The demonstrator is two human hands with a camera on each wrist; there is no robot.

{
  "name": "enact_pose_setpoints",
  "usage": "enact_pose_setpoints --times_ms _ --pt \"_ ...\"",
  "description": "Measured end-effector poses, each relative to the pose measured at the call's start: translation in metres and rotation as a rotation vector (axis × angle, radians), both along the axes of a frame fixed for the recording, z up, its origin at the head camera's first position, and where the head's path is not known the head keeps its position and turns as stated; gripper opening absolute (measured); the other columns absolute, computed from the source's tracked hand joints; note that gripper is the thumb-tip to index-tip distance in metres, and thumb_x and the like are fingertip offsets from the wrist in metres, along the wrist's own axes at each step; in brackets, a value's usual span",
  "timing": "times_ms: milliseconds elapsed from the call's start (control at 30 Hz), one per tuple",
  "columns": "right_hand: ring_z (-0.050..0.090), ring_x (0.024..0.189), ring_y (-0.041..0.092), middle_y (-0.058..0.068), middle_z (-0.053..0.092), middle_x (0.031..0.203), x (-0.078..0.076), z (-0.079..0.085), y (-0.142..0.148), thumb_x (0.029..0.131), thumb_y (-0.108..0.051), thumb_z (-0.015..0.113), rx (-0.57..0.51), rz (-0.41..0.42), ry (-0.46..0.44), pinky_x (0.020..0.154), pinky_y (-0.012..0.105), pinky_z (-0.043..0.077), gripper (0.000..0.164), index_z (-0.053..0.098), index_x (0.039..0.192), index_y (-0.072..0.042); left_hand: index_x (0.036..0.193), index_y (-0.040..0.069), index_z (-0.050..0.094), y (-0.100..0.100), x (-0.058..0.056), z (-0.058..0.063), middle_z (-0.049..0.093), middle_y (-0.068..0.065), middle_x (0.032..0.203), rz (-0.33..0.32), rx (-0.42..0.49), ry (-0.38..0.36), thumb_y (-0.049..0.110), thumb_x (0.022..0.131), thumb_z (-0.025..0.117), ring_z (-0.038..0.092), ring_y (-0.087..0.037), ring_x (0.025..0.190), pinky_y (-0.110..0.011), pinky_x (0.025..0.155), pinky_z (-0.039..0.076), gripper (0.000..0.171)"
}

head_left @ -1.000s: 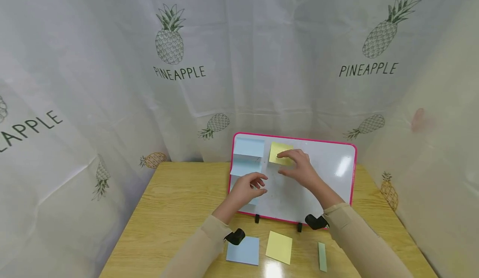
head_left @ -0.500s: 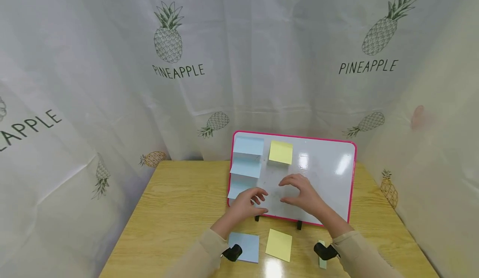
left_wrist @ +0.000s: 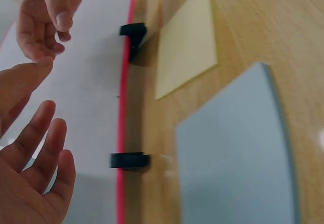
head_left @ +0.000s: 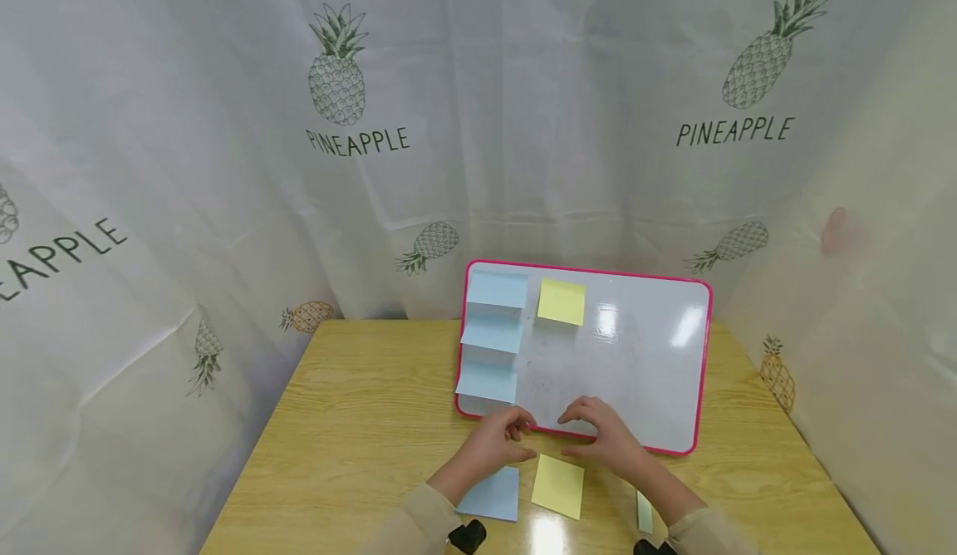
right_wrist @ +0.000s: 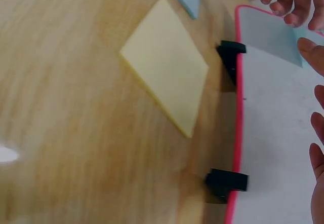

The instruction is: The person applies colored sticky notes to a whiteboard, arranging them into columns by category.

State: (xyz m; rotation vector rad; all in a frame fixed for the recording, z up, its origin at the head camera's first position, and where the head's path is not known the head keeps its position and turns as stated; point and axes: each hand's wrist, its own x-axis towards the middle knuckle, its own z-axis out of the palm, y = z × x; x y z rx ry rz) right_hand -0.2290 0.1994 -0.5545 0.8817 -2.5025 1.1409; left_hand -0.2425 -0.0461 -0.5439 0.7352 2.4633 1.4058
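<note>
On near side of table (head_left: 351,422), yellow pad (head_left: 557,487) lies between blue pad (head_left: 493,497), left, and green pad (head_left: 644,512), right. Left hand (head_left: 492,444) and right hand (head_left: 606,440) hover near it, both released, fingers loosely bent. Farther, whiteboard (head_left: 635,372) carries blue notes (head_left: 489,333), yellow note (head_left: 561,302).

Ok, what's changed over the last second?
The right hand moved down from the yellow note to the lower edge of the whiteboard, near the yellow pad; the left hand moved down too. Neither holds anything now. The yellow note, three blue notes, yellow pad and blue pad stayed put.
</note>
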Motion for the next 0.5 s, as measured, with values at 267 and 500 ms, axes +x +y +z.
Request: enact_pose_setpoints --times_ms 267,500 --pt "0.056 0.086 0.017 -0.001 0.062 0.093 0.01 -0.029 -0.005 0.063 -0.012 0.091 -0.018 0.057 0.03 0.074 0.031 0.047 0.04 0.067 0.095 -0.011 0.104 0.011 0.064 -0.001 0.01 -0.03 0.06 0.007 0.087 -0.032 -0.044 -0.007 0.005 0.072 0.086 0.056 -0.008 0.078 -0.022 0.07 0.048 0.039" --pt "0.056 0.087 0.012 -0.008 0.062 0.096 0.022 -0.053 -0.008 0.063 -0.026 0.091 0.04 0.063 -0.009 0.074 0.031 0.048 0.043 0.065 0.095 -0.015 0.1 0.018 0.064 0.002 0.015 -0.055 0.058 0.012 0.084 -0.01 -0.125 0.034 0.014 0.07 0.089 0.051 -0.004 0.076 -0.022 0.069 0.046 0.039"
